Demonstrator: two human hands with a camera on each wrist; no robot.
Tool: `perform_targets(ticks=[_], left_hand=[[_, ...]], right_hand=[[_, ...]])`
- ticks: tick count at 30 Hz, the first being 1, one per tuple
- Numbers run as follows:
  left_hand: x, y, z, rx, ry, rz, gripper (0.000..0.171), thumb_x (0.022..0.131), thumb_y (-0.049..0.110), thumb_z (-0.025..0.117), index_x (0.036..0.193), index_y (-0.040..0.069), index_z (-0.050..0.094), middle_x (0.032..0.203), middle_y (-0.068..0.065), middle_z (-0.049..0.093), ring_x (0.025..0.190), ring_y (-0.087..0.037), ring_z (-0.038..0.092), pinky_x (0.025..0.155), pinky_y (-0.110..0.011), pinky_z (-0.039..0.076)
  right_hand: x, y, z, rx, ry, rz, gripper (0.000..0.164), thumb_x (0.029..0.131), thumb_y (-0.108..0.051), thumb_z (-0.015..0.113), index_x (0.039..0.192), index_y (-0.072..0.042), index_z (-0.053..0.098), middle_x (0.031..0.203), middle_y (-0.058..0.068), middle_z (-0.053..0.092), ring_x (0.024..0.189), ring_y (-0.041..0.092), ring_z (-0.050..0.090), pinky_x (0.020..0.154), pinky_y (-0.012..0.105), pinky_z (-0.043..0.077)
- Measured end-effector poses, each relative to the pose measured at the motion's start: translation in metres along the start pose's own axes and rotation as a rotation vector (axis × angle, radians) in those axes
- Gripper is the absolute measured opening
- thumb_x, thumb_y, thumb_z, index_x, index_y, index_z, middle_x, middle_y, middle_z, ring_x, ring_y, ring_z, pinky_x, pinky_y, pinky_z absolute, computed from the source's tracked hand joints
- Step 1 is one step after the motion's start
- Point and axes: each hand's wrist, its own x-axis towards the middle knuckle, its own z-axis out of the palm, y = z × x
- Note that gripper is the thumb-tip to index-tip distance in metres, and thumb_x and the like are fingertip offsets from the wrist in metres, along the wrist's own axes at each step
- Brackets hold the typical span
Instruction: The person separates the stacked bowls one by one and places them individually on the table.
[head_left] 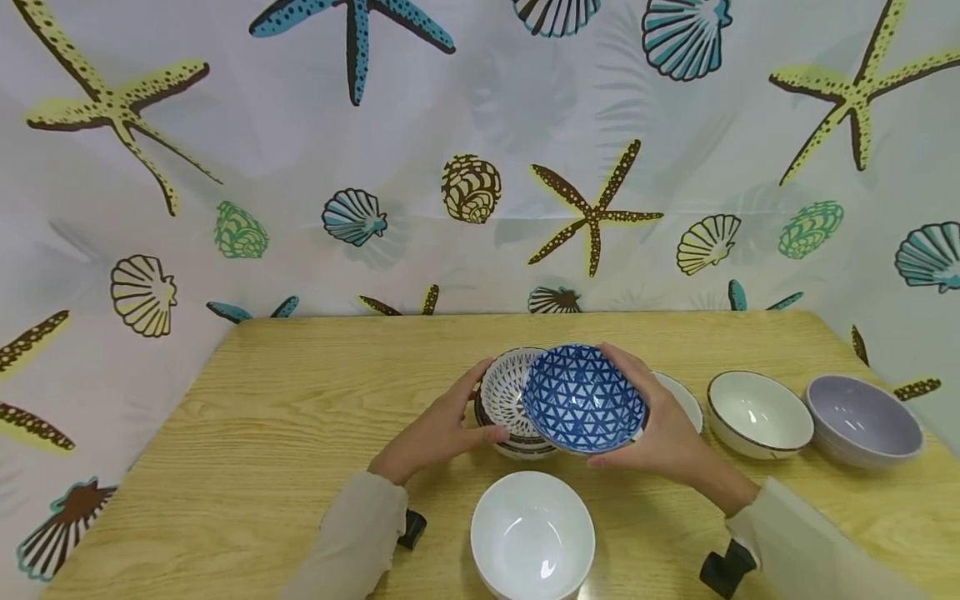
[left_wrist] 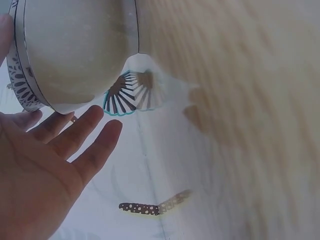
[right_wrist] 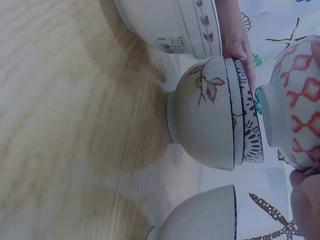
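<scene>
In the head view, my right hand (head_left: 663, 429) holds a blue-and-white bowl (head_left: 583, 400), thumb and fingers at opposite sides of its rim. The bowl is tilted toward me, with triangles inside; its outside (right_wrist: 302, 107) has a red pattern. It hangs above the right part of a stack of nested bowls (head_left: 510, 396), partly covering it. My left hand (head_left: 450, 421) grips that stack's left side, thumb in front and fingers behind. The top bowl has a dark-patterned inside; the lowest bowl (right_wrist: 207, 117) carries a painted twig.
A plain white bowl (head_left: 532, 533) stands near me, in front of the stack. On the right, a white bowl (head_left: 678, 396) partly hidden by my right hand, a dark-rimmed white bowl (head_left: 759, 417) and a lavender bowl (head_left: 864, 421) stand on the wooden table (head_left: 300, 400). A patterned curtain (head_left: 420, 275) hangs behind.
</scene>
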Motion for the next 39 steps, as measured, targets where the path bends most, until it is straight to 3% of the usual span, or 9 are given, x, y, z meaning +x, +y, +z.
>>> perform_targets(ticks=[10,13,17,19,26,33,39], left_hand=[[0.002,0.002,-0.001,0.015,0.001,0.018,0.097,0.083,0.038,0.073,0.154,0.021,0.011,0.158,-0.010,0.020,0.137,-0.036,0.036,0.104,-0.057,0.038],[0.003,0.001,-0.002,0.018,-0.002,0.016,0.097,0.083,0.038,0.073,0.154,0.019,0.011,0.158,-0.011,0.020,0.136,-0.036,0.036,0.104,-0.057,0.038],[0.003,0.001,-0.001,0.020,-0.009,0.006,0.098,0.083,0.038,0.074,0.154,0.018,0.011,0.158,-0.011,0.020,0.137,-0.036,0.036,0.104,-0.057,0.038],[0.004,0.001,0.000,0.019,-0.011,0.002,0.098,0.083,0.038,0.074,0.154,0.019,0.010,0.157,-0.010,0.021,0.137,-0.036,0.036,0.104,-0.057,0.038],[0.005,0.002,0.000,0.016,-0.016,0.002,0.096,0.083,0.039,0.073,0.154,0.022,0.010,0.158,-0.008,0.021,0.136,-0.036,0.037,0.104,-0.057,0.038],[0.005,0.004,-0.002,0.029,-0.011,-0.007,0.096,0.083,0.040,0.073,0.154,0.021,0.010,0.159,-0.008,0.019,0.137,-0.036,0.036,0.104,-0.057,0.038],[0.006,0.002,0.000,0.019,-0.017,-0.001,0.096,0.084,0.039,0.073,0.154,0.020,0.010,0.159,-0.009,0.018,0.137,-0.037,0.036,0.104,-0.058,0.038]], right_hand=[[-0.029,0.003,-0.013,0.018,0.018,-0.003,0.118,0.054,-0.008,0.092,0.151,-0.008,0.025,0.148,0.023,0.030,0.129,0.049,0.034,0.095,0.066,0.039],[-0.037,0.005,-0.016,0.003,0.024,-0.002,0.119,0.052,-0.008,0.093,0.151,-0.008,0.026,0.149,0.021,0.031,0.132,0.039,0.036,0.100,0.050,0.043],[-0.051,0.009,-0.019,-0.008,0.030,-0.005,0.121,0.050,-0.008,0.094,0.151,-0.009,0.026,0.149,0.019,0.033,0.132,0.005,0.035,0.099,0.019,0.037],[-0.057,0.010,-0.021,-0.008,0.030,-0.011,0.122,0.049,-0.008,0.094,0.151,-0.011,0.026,0.149,0.019,0.033,0.129,-0.006,0.032,0.098,0.014,0.034],[-0.078,0.011,-0.026,-0.032,0.032,-0.004,0.124,0.047,-0.010,0.095,0.151,-0.013,0.027,0.150,-0.002,0.033,0.127,-0.008,0.032,0.097,0.015,0.035],[-0.094,0.016,-0.027,-0.013,0.025,0.033,0.124,0.047,-0.011,0.095,0.151,-0.013,0.027,0.149,-0.001,0.034,0.126,-0.009,0.033,0.094,0.018,0.041],[-0.108,0.020,-0.026,-0.044,0.009,0.088,0.122,0.049,-0.018,0.095,0.151,-0.014,0.028,0.150,-0.010,0.031,0.126,-0.014,0.027,0.092,0.023,0.045]])
